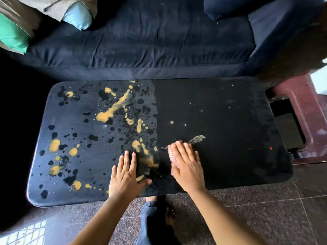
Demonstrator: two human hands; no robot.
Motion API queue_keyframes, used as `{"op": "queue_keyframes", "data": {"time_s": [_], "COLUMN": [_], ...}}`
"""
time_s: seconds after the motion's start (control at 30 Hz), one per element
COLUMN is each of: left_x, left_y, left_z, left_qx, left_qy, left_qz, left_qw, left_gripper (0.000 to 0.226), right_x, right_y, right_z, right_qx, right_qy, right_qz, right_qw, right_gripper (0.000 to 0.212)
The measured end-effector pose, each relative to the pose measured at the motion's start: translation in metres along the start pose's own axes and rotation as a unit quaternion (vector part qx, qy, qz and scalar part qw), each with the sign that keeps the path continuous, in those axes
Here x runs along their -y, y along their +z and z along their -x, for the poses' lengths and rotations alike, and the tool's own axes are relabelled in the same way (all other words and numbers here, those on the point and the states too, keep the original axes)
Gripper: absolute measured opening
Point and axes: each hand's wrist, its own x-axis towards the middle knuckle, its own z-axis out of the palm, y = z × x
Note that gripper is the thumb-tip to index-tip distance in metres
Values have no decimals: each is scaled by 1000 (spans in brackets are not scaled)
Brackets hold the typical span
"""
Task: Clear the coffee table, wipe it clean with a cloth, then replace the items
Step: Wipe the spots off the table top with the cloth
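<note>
In the head view, a dark counter (230, 121) with rounded corners fills the middle of the frame. Its left half is greyish and covered in orange splashes (113, 108) and black blots; its right half is a deeper black with a few pale specks. The left hand (126, 175) lies flat on the counter at lower centre, near the front edge, with fingers straight and spread and the thumb out to the right. Its grip is apart and holds nothing. The right hand (187, 167) is just to its right, palm down on a pink checked cloth (171, 153). The fingers are straight and pressed on the cloth, not curled round it, so that grip is apart too. The cloth shows only as a strip along the left side of that hand, lying on the counter right of the line where the two halves meet. A grey smear (197, 138) sits just above the right fingertips, and a red speck (271, 148) lies toward the right end. A dark blue sofa (150, 41) runs across the top of the frame behind the counter, with a green cushion (12, 36) and a blue cushion (77, 16) at upper left. Dark speckled floor (265, 218) tiles fill the bottom, where a bare foot (170, 216) and a denim leg show between the forearms.
</note>
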Motion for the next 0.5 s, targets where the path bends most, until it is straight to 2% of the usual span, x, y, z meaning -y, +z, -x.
{"op": "queue_keyframes", "data": {"time_s": [0.07,0.13,0.27,0.33,0.43,0.5], "left_x": [-2,-5,-7,-6,-6,-8], "left_y": [0,1,2,2,1,0], "left_z": [0,0,0,1,0,-2], "left_qx": [9,6,-3,1,13,19], "left_qy": [-3,-7,-9,-9,-11,-11], "left_qz": [-24,-40,-56,-59,-67,-71], "left_qw": [1000,999,998,998,998,997], "left_gripper": [114,118,120,120,120,121], "right_x": [7,27,42,21,-7,1], "right_y": [2,5,8,7,5,5], "right_z": [4,5,10,12,16,18], "right_qx": [-3,-8,14,20,15,5], "right_qy": [81,106,-60,-71,60,141], "right_qz": [-15,-35,-15,9,15,-5], "right_qw": [997,994,998,997,998,990], "right_gripper": [64,65,65,64,66,67]}}
